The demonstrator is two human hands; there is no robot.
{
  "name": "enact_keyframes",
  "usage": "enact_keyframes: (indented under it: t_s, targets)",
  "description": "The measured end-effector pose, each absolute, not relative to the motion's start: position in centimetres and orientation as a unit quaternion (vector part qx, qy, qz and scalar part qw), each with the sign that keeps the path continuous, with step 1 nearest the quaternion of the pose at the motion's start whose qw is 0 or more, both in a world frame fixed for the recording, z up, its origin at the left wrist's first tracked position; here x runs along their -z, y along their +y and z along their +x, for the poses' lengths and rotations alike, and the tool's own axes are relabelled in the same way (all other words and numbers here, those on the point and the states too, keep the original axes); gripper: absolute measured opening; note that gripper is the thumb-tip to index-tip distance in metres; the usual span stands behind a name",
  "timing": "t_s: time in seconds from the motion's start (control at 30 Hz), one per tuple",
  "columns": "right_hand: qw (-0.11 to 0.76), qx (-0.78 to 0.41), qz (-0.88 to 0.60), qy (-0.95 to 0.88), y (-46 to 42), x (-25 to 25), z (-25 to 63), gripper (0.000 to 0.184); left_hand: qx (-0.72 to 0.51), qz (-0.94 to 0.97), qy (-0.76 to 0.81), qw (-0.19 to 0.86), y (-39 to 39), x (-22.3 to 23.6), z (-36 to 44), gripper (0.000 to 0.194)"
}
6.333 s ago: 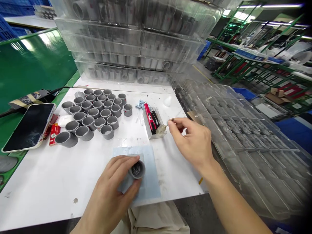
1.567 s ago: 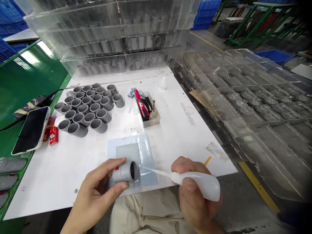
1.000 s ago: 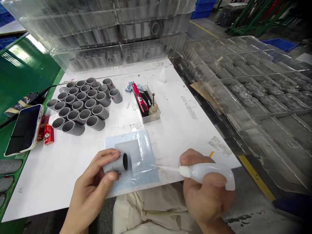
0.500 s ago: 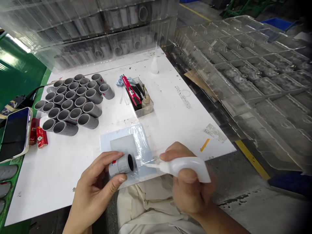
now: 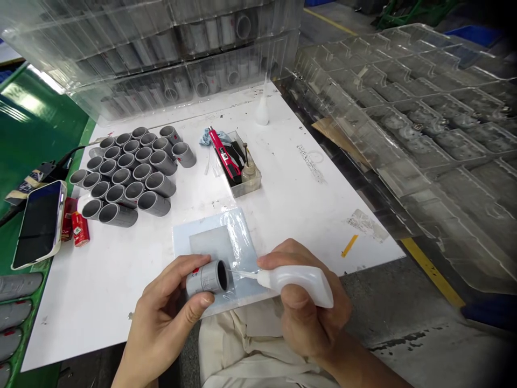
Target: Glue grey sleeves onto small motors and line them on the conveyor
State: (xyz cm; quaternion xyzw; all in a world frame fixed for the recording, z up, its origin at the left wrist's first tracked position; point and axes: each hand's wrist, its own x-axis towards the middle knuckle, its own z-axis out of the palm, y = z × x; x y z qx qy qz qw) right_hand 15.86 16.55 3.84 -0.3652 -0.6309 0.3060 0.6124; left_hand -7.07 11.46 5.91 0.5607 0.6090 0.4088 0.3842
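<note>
Between the fingers and thumb of my left hand [image 5: 172, 310] lies a grey plastic tube [image 5: 204, 280], tilted sideways with its open end facing right. My right hand [image 5: 309, 307] is closed around a white squeeze bottle [image 5: 299, 280] whose thin nozzle points left. The nozzle's tip is close to the rim of the tube; whether it touches I cannot tell. Beneath both hands a light blue pad [image 5: 183, 237] under clear film lies at the table's front edge. Several more grey tubes [image 5: 155, 203] stand grouped at the left of the white table.
A small clear tray [image 5: 250, 187] holds a red cutter [image 5: 224, 155] and a little bottle. Behind it stands a second squeeze bottle [image 5: 262, 112]. A phone [image 5: 38, 225] lies at left. Stacked clear bins [image 5: 133, 110] line the back; clear compartment trays [image 5: 404, 108] lie at right.
The squeeze bottle in my right hand has moved left, bringing its nozzle closer to the tube's open end. My left hand keeps its hold; the whole view has shifted slightly.
</note>
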Motion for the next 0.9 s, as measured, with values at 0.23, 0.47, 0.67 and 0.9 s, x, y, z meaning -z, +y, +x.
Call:
enact_keyframes:
  t_s: [0.23,0.47,0.67,0.9]
  targets:
    - [0.627,-0.313,-0.357,-0.617,16.9,-5.1,15.3,0.023,-0.433,0.509,0.636,0.385,11.4,-6.5,-6.1,0.031]
    - [0.617,-0.312,-0.354,-0.630,17.0,-5.3,15.4,0.025,-0.434,0.496,0.641,0.394,11.4,-6.8,-5.5,0.032]
    - [0.640,-0.301,-0.332,-0.624,17.2,-5.1,15.2,0.025,-0.421,0.526,0.628,0.388,11.4,-6.6,-6.1,0.031]
    - [0.648,-0.320,-0.345,-0.599,17.0,-4.9,15.1,0.023,-0.388,0.584,0.598,0.388,11.1,-5.9,-7.3,0.037]
